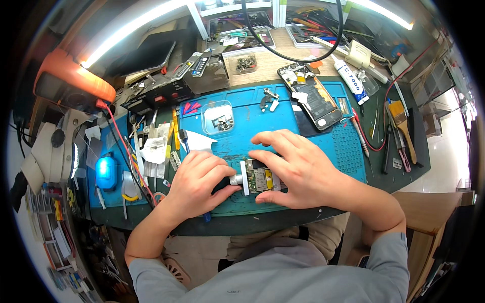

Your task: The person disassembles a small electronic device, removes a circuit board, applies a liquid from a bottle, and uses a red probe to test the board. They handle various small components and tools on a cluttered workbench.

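Pinching the knob [236, 179]: left hand [201, 181], thumb and forefinger closed on its silver barrel. Right hand [300, 169] arched, thumb and fingers well apart, one to either side of the board [261, 180]; whether its tips press on the board I cannot tell, since the palm hides the far end. Board position: between the two hands, just right of the upright white plate [246, 178] that parts it from the left-hand pinch.

Step in hand, as judged: setting or adjusting the board in its holder, the left hand at the knob while the right steadies. Next move would seem to call for small, even turning at the pinch, with the board kept level and its components free of finger pressure.

Count:
- Knob, 1; plate, 1; board, 1; all within or between the hands.
- Phone [316, 98], 1, opened, beyond the right hand and to its right.
- Tube [350, 78], 1, farther out past the phone.
- Wooden brush [402, 126], 1, well right of the grip.
- Clear box [217, 130] on the mat [252, 121], 1, beyond the left hand, small parts inside.
- Blue bottle [105, 172], 1, well left of the pinch.
- Multimeter [73, 78], 1, far beyond the bottle.
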Action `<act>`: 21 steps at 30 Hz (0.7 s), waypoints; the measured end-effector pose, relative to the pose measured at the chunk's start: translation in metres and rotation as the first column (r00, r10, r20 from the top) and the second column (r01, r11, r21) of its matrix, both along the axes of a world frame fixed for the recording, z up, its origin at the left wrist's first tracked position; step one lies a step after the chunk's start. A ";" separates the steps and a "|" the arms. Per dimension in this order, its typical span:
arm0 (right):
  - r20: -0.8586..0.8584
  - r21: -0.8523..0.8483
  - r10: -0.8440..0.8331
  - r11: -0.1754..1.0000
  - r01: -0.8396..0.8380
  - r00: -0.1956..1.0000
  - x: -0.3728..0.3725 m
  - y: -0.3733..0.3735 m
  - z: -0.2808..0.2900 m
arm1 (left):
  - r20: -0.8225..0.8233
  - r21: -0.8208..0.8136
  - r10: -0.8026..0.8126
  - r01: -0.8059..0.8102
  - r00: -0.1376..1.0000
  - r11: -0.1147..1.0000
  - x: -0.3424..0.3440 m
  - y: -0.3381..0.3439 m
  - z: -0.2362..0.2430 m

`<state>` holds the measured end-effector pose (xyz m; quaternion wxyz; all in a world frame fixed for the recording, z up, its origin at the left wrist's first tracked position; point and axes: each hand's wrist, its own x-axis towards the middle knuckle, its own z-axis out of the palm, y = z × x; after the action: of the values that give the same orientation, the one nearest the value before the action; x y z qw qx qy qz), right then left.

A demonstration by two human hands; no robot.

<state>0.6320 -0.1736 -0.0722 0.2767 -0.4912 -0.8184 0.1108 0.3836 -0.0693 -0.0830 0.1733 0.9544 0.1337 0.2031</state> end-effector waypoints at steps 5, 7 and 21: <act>0.004 -0.008 -0.007 1.000 0.007 1.000 -0.004 0.001 0.001 | 0.015 0.002 -0.006 0.006 1.000 1.000 -0.001 0.000 -0.001; 0.004 0.002 -0.005 1.000 0.005 1.000 -0.004 0.001 0.001 | 0.016 0.002 -0.004 0.004 1.000 1.000 -0.001 0.000 -0.001; 0.016 0.008 -0.006 1.000 0.006 1.000 -0.006 -0.001 0.000 | 0.005 0.001 0.002 -0.002 1.000 1.000 -0.001 0.000 -0.001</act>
<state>0.6260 -0.1742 -0.0718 0.2723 -0.4936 -0.8196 0.1026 0.3830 -0.0697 -0.0836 0.1729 0.9539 0.1339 0.2056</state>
